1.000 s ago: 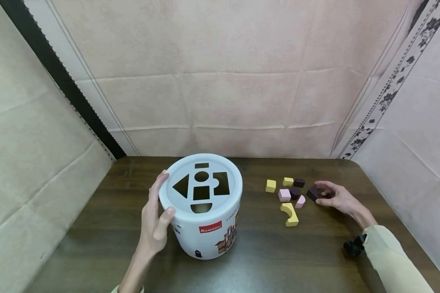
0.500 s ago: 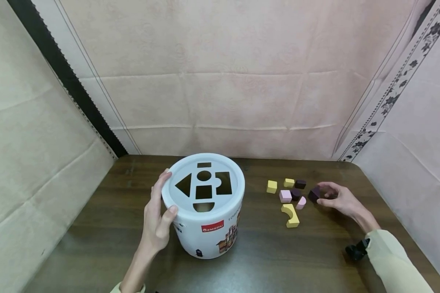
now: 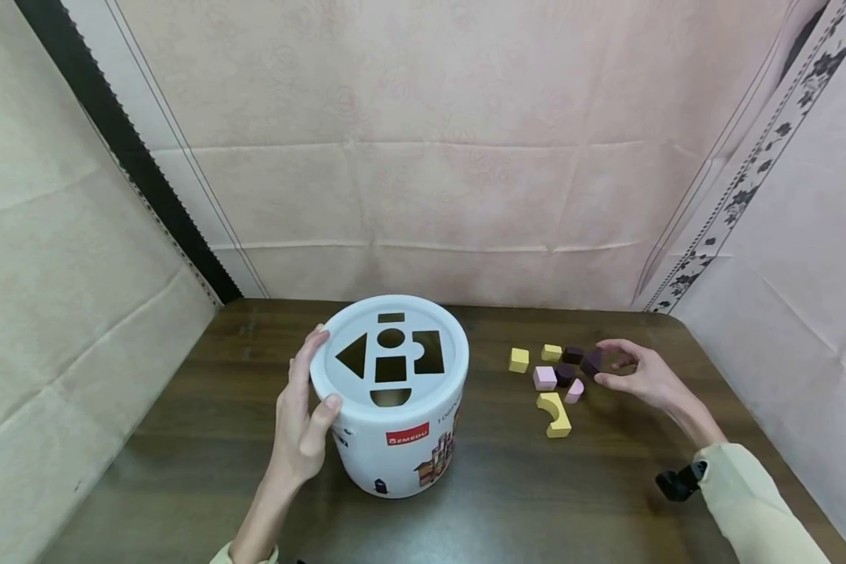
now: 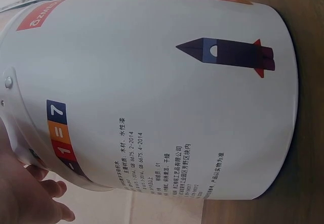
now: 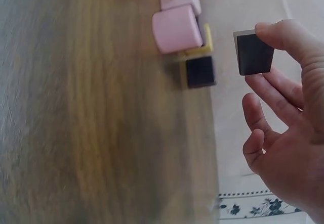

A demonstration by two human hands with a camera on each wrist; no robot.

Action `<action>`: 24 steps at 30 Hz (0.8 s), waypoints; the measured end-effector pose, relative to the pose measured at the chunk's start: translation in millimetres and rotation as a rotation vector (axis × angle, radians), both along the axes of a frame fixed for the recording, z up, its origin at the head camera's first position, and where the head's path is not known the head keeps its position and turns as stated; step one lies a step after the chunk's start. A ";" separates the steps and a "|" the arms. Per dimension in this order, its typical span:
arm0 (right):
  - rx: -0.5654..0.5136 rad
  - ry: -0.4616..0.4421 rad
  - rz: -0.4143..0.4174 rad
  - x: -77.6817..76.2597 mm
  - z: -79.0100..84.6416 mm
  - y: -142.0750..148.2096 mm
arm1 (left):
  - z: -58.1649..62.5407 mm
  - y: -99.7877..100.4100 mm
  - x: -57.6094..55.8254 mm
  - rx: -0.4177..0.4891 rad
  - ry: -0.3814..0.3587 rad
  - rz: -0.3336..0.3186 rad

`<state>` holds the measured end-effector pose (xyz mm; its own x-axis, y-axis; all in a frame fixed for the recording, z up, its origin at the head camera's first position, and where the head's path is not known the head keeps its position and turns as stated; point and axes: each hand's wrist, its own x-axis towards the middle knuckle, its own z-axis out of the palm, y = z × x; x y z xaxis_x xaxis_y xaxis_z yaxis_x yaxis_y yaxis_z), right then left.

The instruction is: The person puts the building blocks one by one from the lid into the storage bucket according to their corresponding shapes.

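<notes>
In the left wrist view, the bucket (image 4: pixel 162 92) and left hand (image 4: pixel 25 191) are cut off at the left edge. In the right wrist view, a dark block (image 5: pixel 254 56) is partly covered by the right hand (image 5: pixel 296 150).

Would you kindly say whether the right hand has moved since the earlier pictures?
Yes: in the head view, the right hand shifted left, closer to the stationary bucket.

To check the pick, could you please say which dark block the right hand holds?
The dark purple block rightmost in the head view: the right hand pinches it; the other two lie untouched.
</notes>
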<state>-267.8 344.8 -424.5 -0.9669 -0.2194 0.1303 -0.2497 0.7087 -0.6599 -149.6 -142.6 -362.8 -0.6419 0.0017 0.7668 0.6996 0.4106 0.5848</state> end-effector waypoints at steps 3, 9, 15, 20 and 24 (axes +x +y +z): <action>-0.009 0.019 0.010 1.0 5.4 -4.9 | -3.4 -1.6 -2.0 -0.003 -0.009 0.002; -0.027 0.085 0.028 5.1 19.9 -16.7 | -5.4 -2.5 -2.7 -0.003 -0.012 0.000; -0.032 0.113 0.052 11.8 41.5 -33.0 | -5.0 -2.2 -2.4 -0.003 -0.007 0.001; -0.050 0.160 0.073 19.1 60.5 -50.7 | -4.8 -2.3 -2.3 -0.004 -0.006 0.000; -0.060 0.207 0.090 27.1 77.9 -68.3 | -4.5 -2.1 -1.8 -0.004 -0.011 0.002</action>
<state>-240.7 276.5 -346.7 -0.8951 -0.2891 0.3394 -0.4445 0.6383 -0.6285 -151.5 -144.7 -367.3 -0.6505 0.0038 0.7595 0.6923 0.4144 0.5908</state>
